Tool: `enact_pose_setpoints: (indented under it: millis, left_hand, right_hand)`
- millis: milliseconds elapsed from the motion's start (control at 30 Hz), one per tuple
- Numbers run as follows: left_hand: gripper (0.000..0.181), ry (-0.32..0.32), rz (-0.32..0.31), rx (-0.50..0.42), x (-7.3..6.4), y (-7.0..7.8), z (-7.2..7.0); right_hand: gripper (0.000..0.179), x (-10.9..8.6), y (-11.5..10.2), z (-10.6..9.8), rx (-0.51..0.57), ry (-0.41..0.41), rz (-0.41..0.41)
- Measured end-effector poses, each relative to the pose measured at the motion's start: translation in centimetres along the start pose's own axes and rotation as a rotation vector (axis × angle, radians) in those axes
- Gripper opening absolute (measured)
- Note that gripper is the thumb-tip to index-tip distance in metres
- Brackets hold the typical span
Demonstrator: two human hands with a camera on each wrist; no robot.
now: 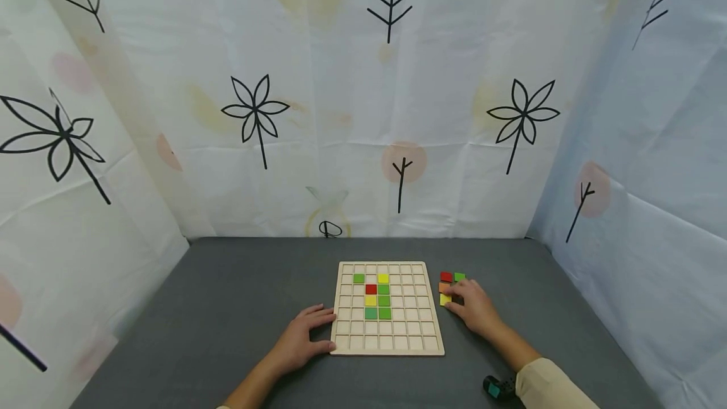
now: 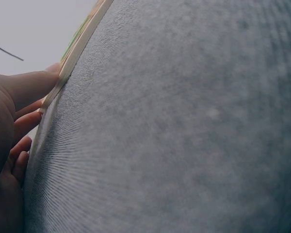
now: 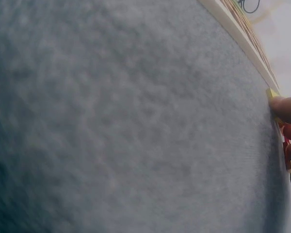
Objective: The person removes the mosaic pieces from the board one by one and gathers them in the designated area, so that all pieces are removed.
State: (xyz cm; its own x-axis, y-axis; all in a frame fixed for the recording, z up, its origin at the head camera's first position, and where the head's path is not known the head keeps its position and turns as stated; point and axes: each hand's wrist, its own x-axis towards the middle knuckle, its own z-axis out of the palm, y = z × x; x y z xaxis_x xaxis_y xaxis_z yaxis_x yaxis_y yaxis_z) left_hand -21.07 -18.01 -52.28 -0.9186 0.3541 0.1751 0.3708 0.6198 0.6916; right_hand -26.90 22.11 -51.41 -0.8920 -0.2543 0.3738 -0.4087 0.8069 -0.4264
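Observation:
A light wooden grid board point(image 1: 406, 336) lies flat on the grey table with several green, red and yellow square tiles in its cells. At its left edge rests my left hand point(image 1: 303, 337), fingers on the side and thumb near the lower left corner. My right hand point(image 1: 477, 311) is just right of the board, over a small group of loose tiles. Its thumb touches the yellow tile point(image 1: 445, 300), and the index fingertip is at the orange tile point(image 1: 443, 287). Behind these lie a red tile point(image 1: 446, 277) and a green tile point(image 1: 459, 276), the green one partly covered by the hand.
The grey tabletop point(image 1: 227, 295) is bordered by hanging white cloth point(image 1: 341, 188) printed with plants, at the back and both sides. A small black object with a teal patch point(image 1: 495, 390) lies beside the right sleeve point(image 1: 551, 384), near the front.

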Motion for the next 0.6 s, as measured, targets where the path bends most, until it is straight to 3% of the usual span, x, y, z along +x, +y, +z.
enact_pose_setpoints:
  millis: [233, 600]
  left_hand:
    - [0.06, -0.002, 0.005, 0.005, 0.0, 0.0, -0.1]
    - [0.06, -0.011, -0.003, 0.003, 0.0, -0.2, 0.0]
  right_hand:
    - [0.018, 0.3, 0.1, -0.4, -0.027, -0.102, -0.005]
    - [0.019, 1.1, -0.1, -0.9, -0.021, -0.146, 0.02]
